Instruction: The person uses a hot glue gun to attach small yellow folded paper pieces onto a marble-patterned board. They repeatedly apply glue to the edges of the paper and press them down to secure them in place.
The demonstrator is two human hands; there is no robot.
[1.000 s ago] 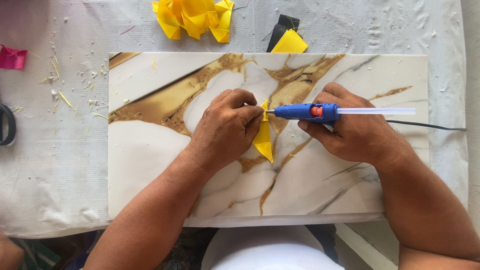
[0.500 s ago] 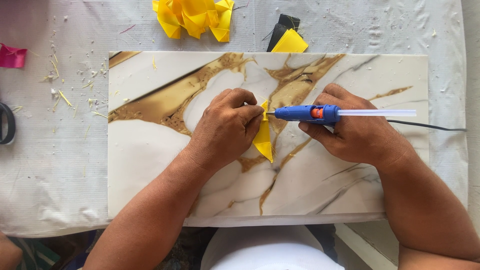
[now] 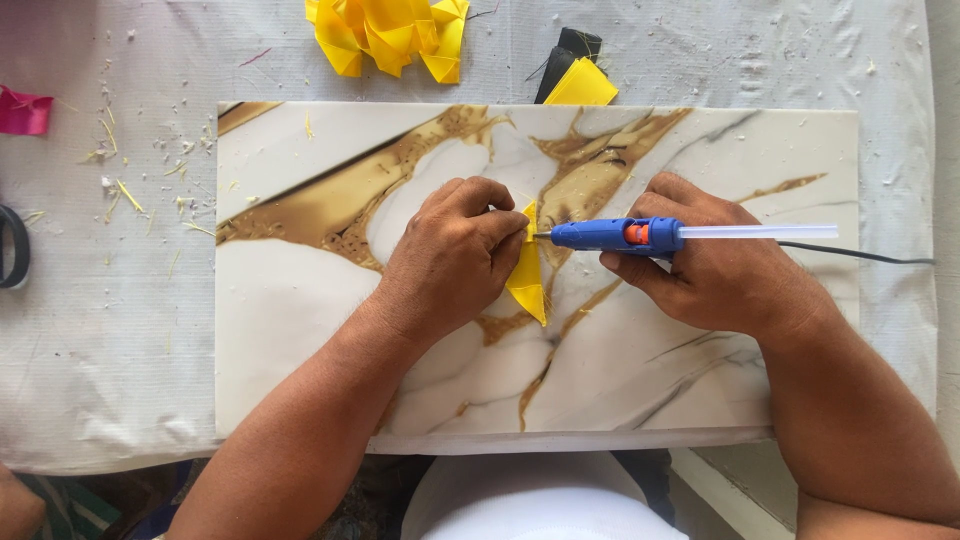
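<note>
Marble-patterned board (image 3: 300, 330), white with gold veining, lies under both hands on a grey-white cloth (image 3: 110, 380). Left hand (image 3: 455, 255): closed around a folded yellow ribbon piece (image 3: 527, 280), unmoved over the last second. Right hand (image 3: 715, 275): clasped on a blue glue gun (image 3: 610, 236), nozzle unchanged at the ribbon's top; gluing appears ongoing. Beyond the hands: yellow ribbon bundle (image 3: 390, 35), scattered clippings (image 3: 125, 190).

both forearms reach forward, left hand (image 3: 455, 255) and right hand (image 3: 715, 275) curled.
</note>
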